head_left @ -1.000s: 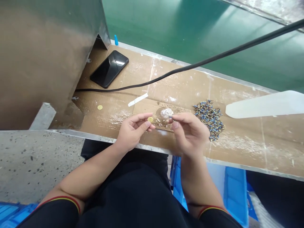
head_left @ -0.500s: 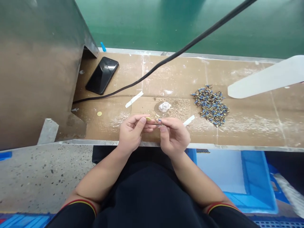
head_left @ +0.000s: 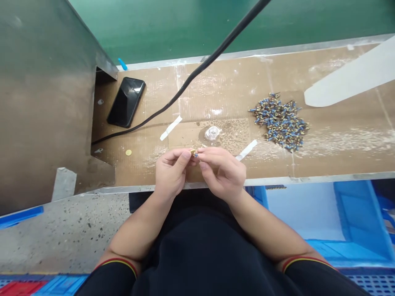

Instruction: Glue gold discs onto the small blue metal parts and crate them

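Observation:
Between the thumb and fingers of my left hand is a small yellow disc. My right hand pinches a small blue-and-gold part up against the disc; the fingers hide most of both. Just beyond my hands, a clear glossy lump sits on a wet patch of the cardboard. Off to the right lies a heap of similar blue-and-gold parts. Another yellow disc rests flat to the left.
A phone lies at the back left, beside a metal housing. A black cable crosses above the surface. Strips of white tape flank the lump. At right are a white panel and, below, a blue crate.
My right hand has moved slightly left, bringing the blue-and-gold part to the yellow disc in my left hand. The camera view has tilted and shifted a little.

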The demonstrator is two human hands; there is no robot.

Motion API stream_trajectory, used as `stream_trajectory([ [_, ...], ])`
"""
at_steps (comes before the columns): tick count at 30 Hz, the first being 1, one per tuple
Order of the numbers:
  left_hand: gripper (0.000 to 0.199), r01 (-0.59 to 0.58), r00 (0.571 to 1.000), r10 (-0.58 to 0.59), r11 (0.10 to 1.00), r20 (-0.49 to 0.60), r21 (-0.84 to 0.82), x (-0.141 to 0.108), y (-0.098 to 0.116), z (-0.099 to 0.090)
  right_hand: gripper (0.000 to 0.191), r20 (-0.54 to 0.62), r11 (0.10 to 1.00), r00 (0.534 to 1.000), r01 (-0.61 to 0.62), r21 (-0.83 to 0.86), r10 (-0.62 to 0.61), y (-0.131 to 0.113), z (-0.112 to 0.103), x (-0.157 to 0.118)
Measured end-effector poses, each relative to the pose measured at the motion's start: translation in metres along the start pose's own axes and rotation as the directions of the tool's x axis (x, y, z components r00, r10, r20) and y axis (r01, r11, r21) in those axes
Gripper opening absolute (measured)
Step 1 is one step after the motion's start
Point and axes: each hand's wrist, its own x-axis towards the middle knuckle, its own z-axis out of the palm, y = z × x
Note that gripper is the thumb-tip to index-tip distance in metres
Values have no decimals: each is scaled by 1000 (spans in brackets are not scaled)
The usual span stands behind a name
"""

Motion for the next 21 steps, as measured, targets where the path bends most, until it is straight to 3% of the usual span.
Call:
stream_trajectory([
  [10, 33, -57, 998, 56, 997, 28, 60, 1, -3, -1, 25, 0, 999, 999, -44, -9, 44, 1, -1, -2],
  [21, 8, -297, 955, 282, 929, 95, 221, -6, -16, -11, 31, -6, 997, 1000, -11, -74, 11, 0, 1, -3],
])
